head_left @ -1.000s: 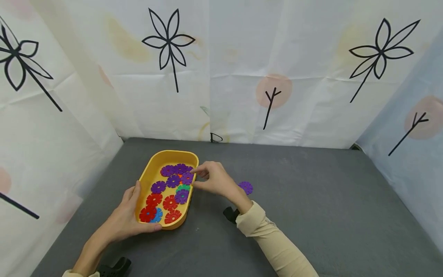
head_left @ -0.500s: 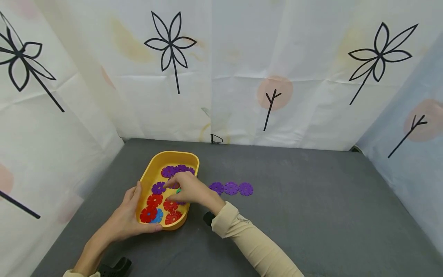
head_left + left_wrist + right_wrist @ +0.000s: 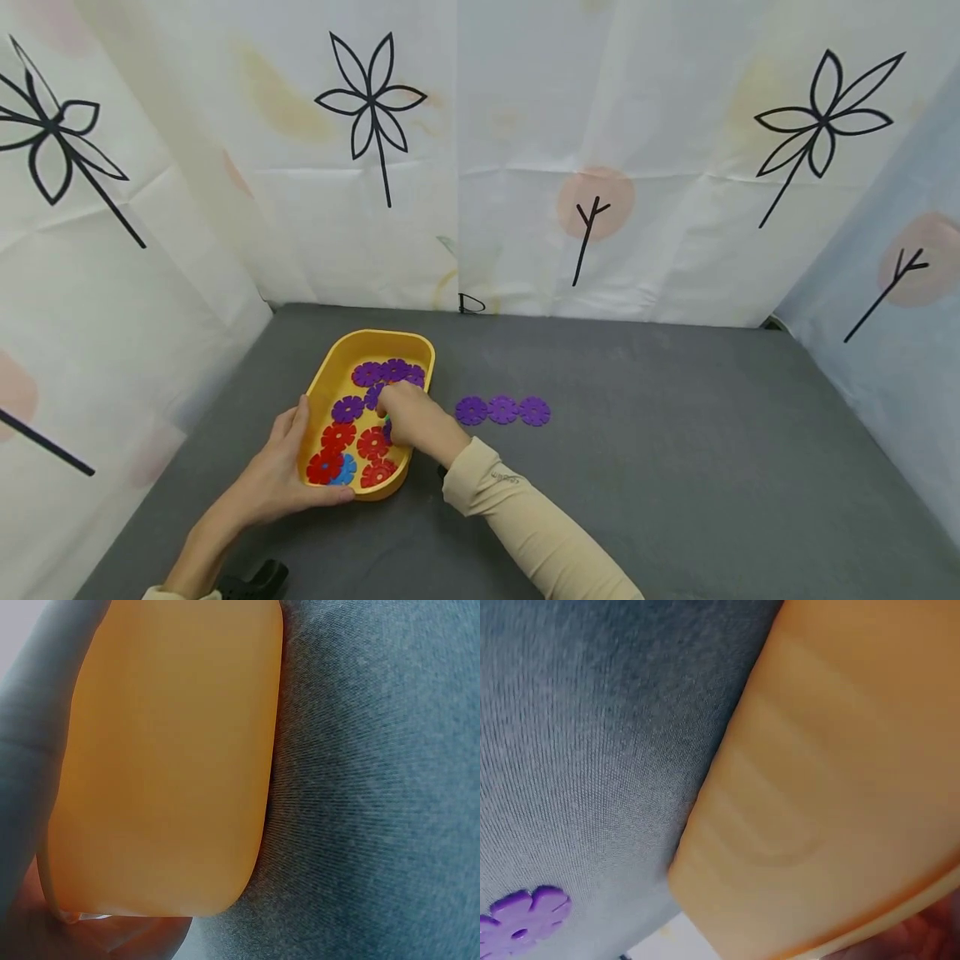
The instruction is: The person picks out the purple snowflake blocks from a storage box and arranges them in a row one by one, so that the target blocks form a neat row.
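Note:
A yellow plastic tray [image 3: 318, 392] stands at the left of the grey table. My left hand [image 3: 277, 475] grips its near left corner, thumb along the near rim and fingers at the left side. In the left wrist view the tray's wall [image 3: 172, 765] fills much of the frame. My right hand [image 3: 420, 421] reaches over the right rim, fingertips down among flower-shaped plastic discs; they are hidden, so any hold cannot be seen. Purple discs [image 3: 347, 409] lie in the tray's far half. Red discs [image 3: 337, 435] and a blue disc [image 3: 345, 469] lie nearer me.
To the right of the tray, three purple flower discs [image 3: 502, 409] lie side by side in a row on the grey table [image 3: 675, 458]. Patterned white cloth walls [image 3: 525, 233] close off the back and sides.
My right hand has moved from the tray's right rim into the tray, its fingers now pointing down. Its shift uncovered the row of purple discs. The left hand keeps its hold on the tray.

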A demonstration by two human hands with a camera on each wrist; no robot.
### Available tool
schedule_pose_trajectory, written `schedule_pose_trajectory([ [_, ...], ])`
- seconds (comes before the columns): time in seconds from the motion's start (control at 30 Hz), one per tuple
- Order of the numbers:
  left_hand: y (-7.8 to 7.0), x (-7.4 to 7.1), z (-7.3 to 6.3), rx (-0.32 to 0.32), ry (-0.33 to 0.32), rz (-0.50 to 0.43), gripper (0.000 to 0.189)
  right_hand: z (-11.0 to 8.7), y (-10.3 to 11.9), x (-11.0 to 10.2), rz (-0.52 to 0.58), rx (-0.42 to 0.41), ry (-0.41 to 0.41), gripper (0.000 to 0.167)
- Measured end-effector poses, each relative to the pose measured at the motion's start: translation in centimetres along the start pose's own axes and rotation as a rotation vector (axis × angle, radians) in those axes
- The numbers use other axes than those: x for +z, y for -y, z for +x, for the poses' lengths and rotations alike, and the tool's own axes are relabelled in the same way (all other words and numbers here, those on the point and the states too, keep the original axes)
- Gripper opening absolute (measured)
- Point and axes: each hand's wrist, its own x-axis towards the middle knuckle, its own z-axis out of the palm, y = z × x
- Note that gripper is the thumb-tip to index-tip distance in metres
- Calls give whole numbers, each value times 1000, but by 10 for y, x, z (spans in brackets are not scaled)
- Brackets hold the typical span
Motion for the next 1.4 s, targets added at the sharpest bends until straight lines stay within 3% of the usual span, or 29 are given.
schedule_pose_trajectory([
  [0.13, 0, 1, 0, -7, 7, 2, 143, 0, 1, 2, -58, -21, -26, 5],
  [0.27, 0, -1, -1, -4, 5, 3, 143, 3, 5, 4, -114, -32, -45, 3],
  [0.43, 0, -2, -2, 0, 5, 5, 143, 9, 10, 11, -128, -42, -14, 21],
  [0.7, -1, 0, -1, 27, -2, 4, 143, 14, 12, 21, 69, -86, 54, 32],
  [1.07, -1, 0, 0, 22, -10, 6, 142, 14, 14, 28, -36, 4, -23, 42],
  [1.4, -2, 1, 0, 22, -15, 13, 143, 12, 14, 30, -48, -14, -47, 47],
])
